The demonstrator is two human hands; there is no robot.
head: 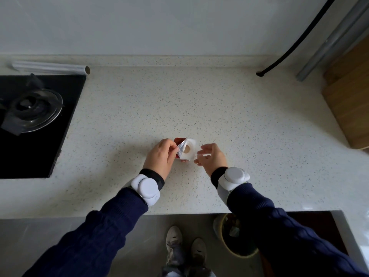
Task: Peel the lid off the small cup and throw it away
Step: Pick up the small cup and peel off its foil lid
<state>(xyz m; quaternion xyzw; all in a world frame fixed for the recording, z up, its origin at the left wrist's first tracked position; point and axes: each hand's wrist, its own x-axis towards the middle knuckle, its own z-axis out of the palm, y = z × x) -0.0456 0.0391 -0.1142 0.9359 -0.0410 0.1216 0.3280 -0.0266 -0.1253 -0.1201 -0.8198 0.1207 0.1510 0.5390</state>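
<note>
A small white cup (pixel 189 149) with a red label stands on the speckled counter near its front edge. Its foil lid (pixel 180 146), silver inside and red outside, is folded up on the cup's left side, and the cup's mouth shows. My left hand (pixel 161 154) pinches the raised lid between thumb and fingers. Just right of the cup, my right hand (pixel 211 156) hovers with fingers spread and nothing in it, apart from the cup.
A bin (pixel 237 236) with rubbish stands on the floor below the counter's front edge, under my right arm. A black gas hob (pixel 36 124) fills the left. A foil roll (pixel 50 67) lies at the back left. A wooden board (pixel 347 100) leans at right. A black hose (pixel 289 48) enters the counter.
</note>
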